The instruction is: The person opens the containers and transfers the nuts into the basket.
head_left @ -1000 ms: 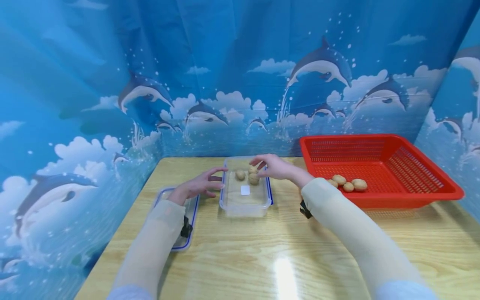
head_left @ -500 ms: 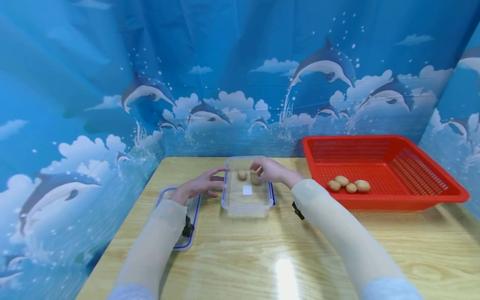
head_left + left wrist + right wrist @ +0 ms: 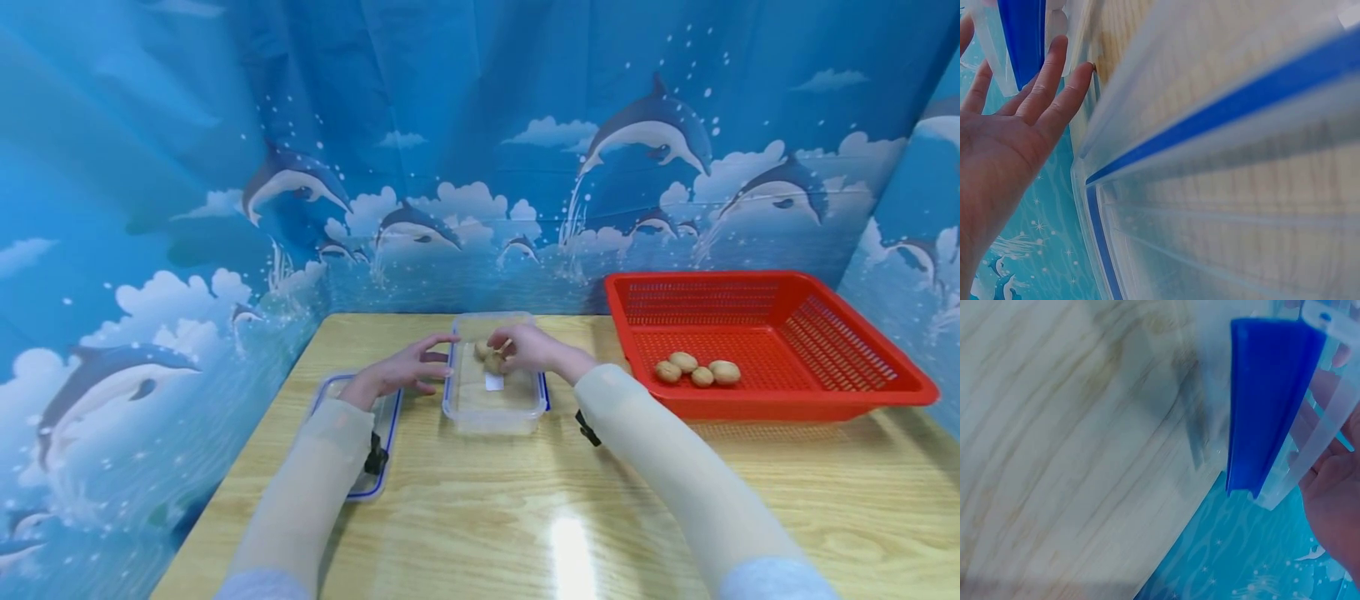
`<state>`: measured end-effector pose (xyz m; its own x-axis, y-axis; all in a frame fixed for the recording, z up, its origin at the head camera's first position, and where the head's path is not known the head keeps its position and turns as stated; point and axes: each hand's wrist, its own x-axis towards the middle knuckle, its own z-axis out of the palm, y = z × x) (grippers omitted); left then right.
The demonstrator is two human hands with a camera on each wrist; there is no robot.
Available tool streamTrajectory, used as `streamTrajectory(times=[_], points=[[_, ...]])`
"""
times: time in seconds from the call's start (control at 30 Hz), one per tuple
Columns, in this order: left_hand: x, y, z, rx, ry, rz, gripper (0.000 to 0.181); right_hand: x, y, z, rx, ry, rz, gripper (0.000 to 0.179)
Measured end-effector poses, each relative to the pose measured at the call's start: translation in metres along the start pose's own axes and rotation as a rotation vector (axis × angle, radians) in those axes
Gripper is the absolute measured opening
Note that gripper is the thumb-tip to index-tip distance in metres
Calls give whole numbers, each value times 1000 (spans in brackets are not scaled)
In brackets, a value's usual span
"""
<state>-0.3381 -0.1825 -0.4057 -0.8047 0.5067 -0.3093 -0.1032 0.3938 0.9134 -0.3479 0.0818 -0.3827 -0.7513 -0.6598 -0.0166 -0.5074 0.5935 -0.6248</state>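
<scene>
A clear plastic box (image 3: 491, 417) with blue side clips stands on the table and holds a few walnuts (image 3: 493, 363). My right hand (image 3: 523, 348) reaches into it, fingers curled round a walnut and partly hiding the others. In the right wrist view, that hand (image 3: 1335, 487) shows behind the box's clear wall and blue clip (image 3: 1272, 406). My left hand (image 3: 405, 367) stays at the box's left rim, its spread fingers at the edge. The left wrist view shows this hand (image 3: 1016, 131) holding nothing.
A red plastic basket (image 3: 780, 408) at the right has several walnuts (image 3: 684, 362) in its near left corner. Under my left forearm lies a clear, blue-edged plastic piece (image 3: 392, 417), lid or box unclear. A dolphin-print curtain (image 3: 480, 167) rises behind the wooden table (image 3: 480, 517).
My right hand has come down into the box and shifted left, with walnuts moving left alongside it. My left hand has stayed at the rim.
</scene>
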Motion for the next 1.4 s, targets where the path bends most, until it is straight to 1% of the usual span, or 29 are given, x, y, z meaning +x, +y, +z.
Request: streamTrajectory(times=[0.13,0.2,0.33,0.5,0.7,0.83,1.03,1.13,1.2,1.3,1.4], points=[[-1,1,1,2,2,6,62,2,-3,2,90,-20,3,47],[-1,1,1,3,1,10,62,3,-4,3,106,-18,7,47],[0,0,0,7,-5,21,63,4,-3,4,82,5,7,45],[1,-1,0,6,-1,21,63,8,-2,11,56,-7,35,46],[1,-1,-1,18,6,11,63,12,-6,18,0,-13,15,44],[1,-1,-1,24,-1,12,63,13,-10,22,-4,-15,14,43],[1,-1,0,26,-5,22,63,15,-13,26,5,-55,68,42],[1,-1,0,28,-2,22,62,16,-15,29,-18,-91,63,41],[1,-1,-1,29,-1,22,62,17,-15,31,-44,-104,44,40],[1,-1,-1,34,5,18,62,19,-15,35,-76,-98,25,40],[2,-1,-1,31,5,17,62,20,-14,36,-78,-82,27,41]])
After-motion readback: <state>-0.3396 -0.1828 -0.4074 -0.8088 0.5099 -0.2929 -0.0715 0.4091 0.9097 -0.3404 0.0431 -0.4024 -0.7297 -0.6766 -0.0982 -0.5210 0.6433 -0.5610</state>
